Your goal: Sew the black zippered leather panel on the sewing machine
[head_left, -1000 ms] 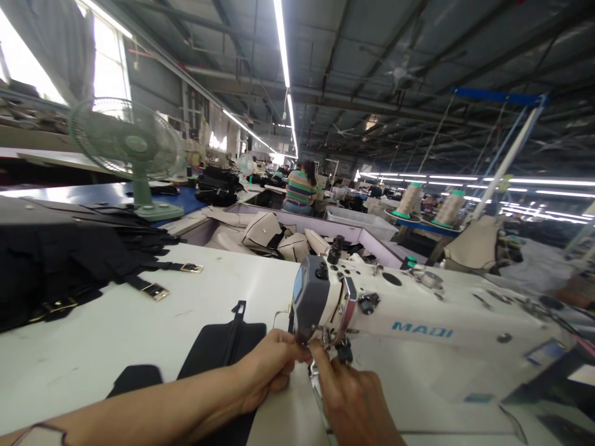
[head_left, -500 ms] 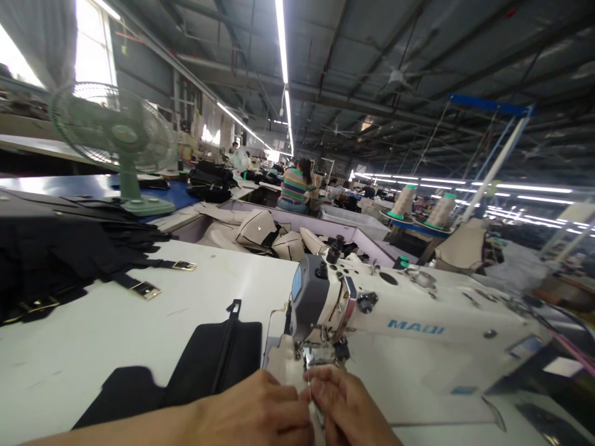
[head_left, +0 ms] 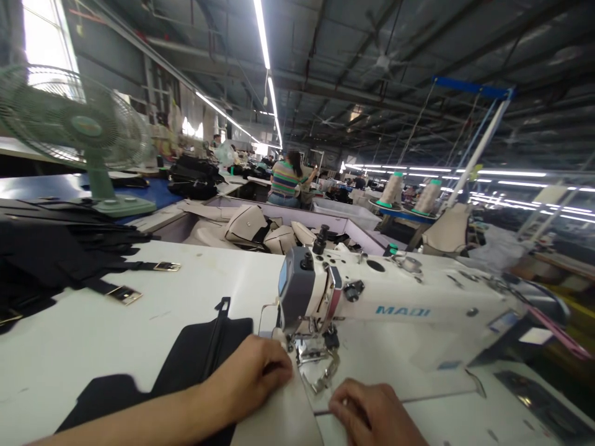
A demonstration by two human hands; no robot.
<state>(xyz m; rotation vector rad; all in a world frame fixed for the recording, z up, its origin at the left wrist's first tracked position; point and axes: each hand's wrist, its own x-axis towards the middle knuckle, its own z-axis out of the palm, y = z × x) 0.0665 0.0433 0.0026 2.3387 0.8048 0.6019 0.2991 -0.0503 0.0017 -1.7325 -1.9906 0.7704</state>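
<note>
1 beige panel [head_left: 286, 414] runs lengthwise twd machine [head_left: 395, 297]; L hand [head_left: 255, 375], R hand [head_left: 374, 410] grips unclear.

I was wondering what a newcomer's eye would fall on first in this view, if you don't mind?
Most likely the white sewing machine right of centre, with the left hand and right hand low in front of it. The green fan at the far left probably comes second, standing behind black straps with gold buckles.
</note>
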